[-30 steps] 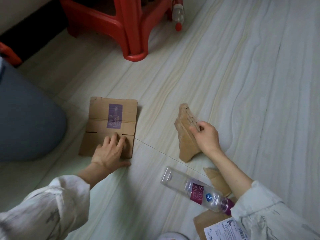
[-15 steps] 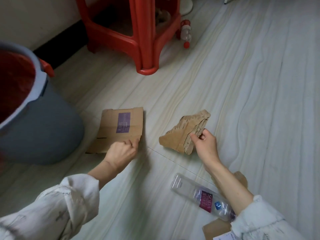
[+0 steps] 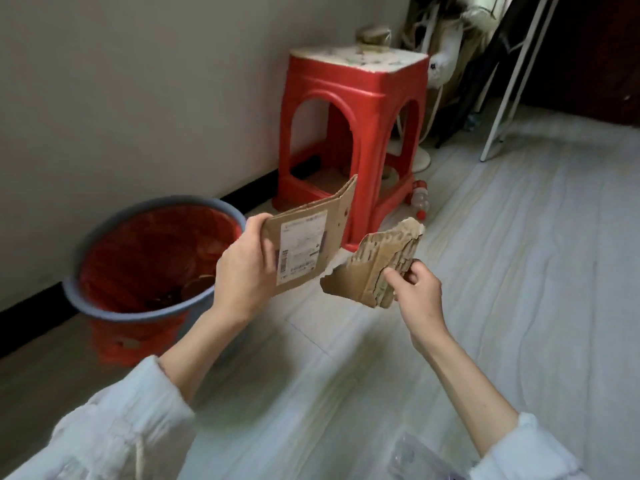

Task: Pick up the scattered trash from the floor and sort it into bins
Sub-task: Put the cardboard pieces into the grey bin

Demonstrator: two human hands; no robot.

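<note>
The person's left hand point(image 3: 244, 271) is up in the air with its fingers and thumb clamped on one end of a flat cardboard piece point(image 3: 310, 240). That piece has a white shipping label point(image 3: 300, 249) on the side we can see, and it is tilted, with its far corner pointing up toward the red plastic stool point(image 3: 349, 133). The right hand point(image 3: 414, 289) is up too, and its fingers pinch the lower corner of a torn cardboard scrap point(image 3: 377, 268) with ragged, peeled edges. The two cardboard pieces are just beside each other, and I cannot tell if they touch. Both are off the floor point(image 3: 502, 271), in front of the stool. To the left of the stool, near the wall point(image 3: 138, 81), stands a grey bin point(image 3: 138, 306) with a red bag point(image 3: 152, 251) inside it, and some brown things lie at the bottom of the bag. The labelled cardboard is just to the right of the bin's rim, not over the opening. A small clear bottle with a red cap point(image 3: 419, 200) lies on the floor, touching the stool's right foot. Behind the stool there are white poles and some dark clutter. Both sleeves are white.
</note>
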